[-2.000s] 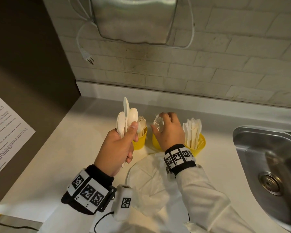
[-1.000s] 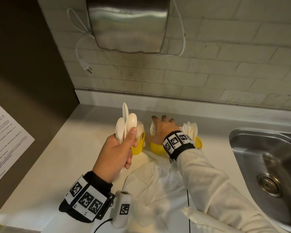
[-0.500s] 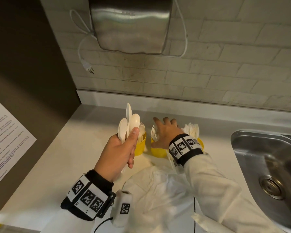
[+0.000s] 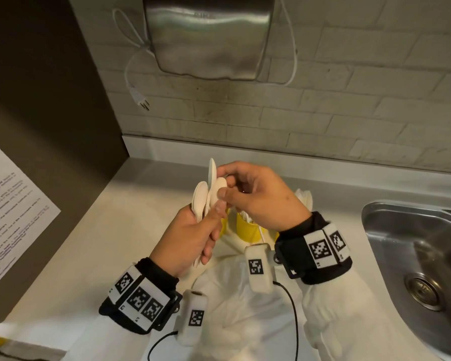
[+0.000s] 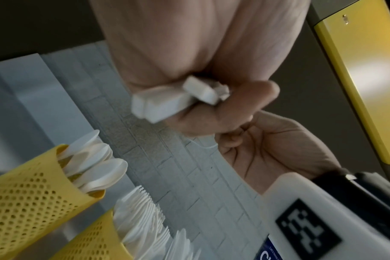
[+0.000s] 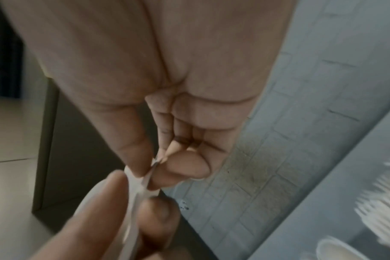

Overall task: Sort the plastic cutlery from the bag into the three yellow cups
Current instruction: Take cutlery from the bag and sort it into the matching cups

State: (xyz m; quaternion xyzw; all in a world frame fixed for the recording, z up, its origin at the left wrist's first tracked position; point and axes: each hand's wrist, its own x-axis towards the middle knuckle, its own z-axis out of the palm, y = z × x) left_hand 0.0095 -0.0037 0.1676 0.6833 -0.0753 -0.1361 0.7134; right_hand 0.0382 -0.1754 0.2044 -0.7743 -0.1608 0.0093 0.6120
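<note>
My left hand point(image 4: 190, 238) is closed round the handles of a bunch of white plastic spoons point(image 4: 207, 194), bowls upward, held above the counter point(image 4: 94, 246) in front of the yellow cups. In the left wrist view the handle ends point(image 5: 178, 98) stick out below my curled fingers. My right hand point(image 4: 261, 196) meets the bunch from the sink side: thumb and forefinger pinch the bowl of one spoon, the other fingers curled; the right wrist view shows the thin white edge point(image 6: 142, 179) caught between the fingertips.

Behind my hands, towards the wall, stand the perforated yellow cups. The one farthest from the sink point(image 5: 33, 184) holds spoons; the next point(image 5: 96, 239) holds forks, tines up. In the head view the middle cup point(image 4: 248, 230) shows between my wrists, and white cutlery point(image 4: 303, 199) rises from a third cup, itself hidden, behind my right wrist. The crumpled white bag point(image 4: 235, 295) lies on the counter nearer me than the cups.

A steel sink point(image 4: 414, 256) is set into the counter beside the cups. On the wall above them hangs a steel hand dryer point(image 4: 208, 37), its embossed mark unreadable, its plug point(image 4: 141, 101) dangling loose. A printed notice point(image 4: 8, 209) on the dark panel away from the sink shows the word "use"; the rest is too small to read.
</note>
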